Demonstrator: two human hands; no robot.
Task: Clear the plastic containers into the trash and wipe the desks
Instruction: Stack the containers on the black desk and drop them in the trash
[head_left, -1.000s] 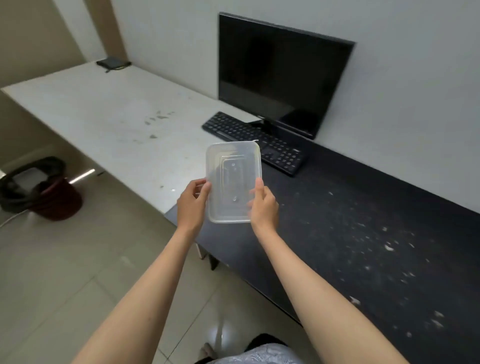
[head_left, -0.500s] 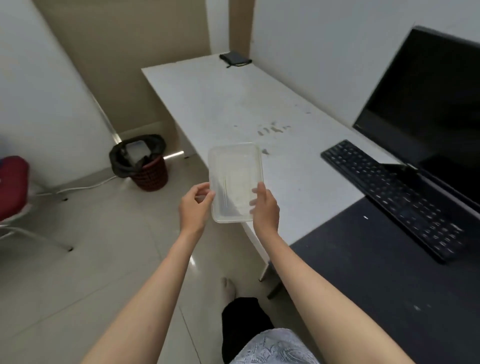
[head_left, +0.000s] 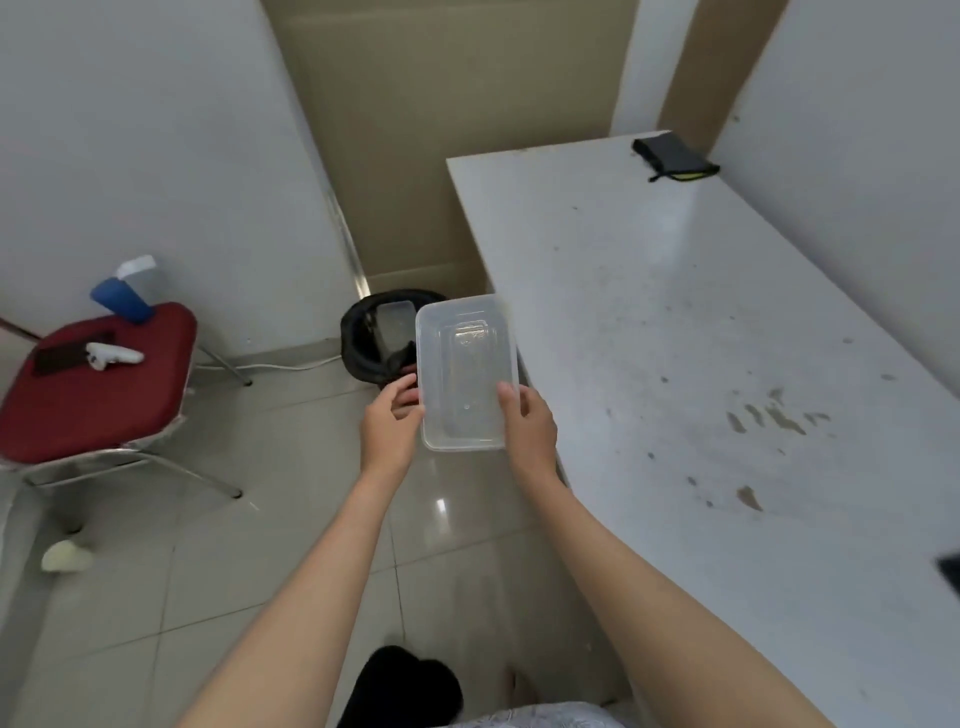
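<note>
Tiled floor below, stained white desk at three o'clock: your left hand and right hand pinch the clear plastic container, fingers curled on its edges, trash bin at twelve o'clock.

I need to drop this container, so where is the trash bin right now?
The trash bin sits on the floor ahead, just left of the white desk's far corner, partly hidden behind the container.

Clear, empty rectangular plastic container held above floor, near black-lined trash bin and stained white desk
</note>
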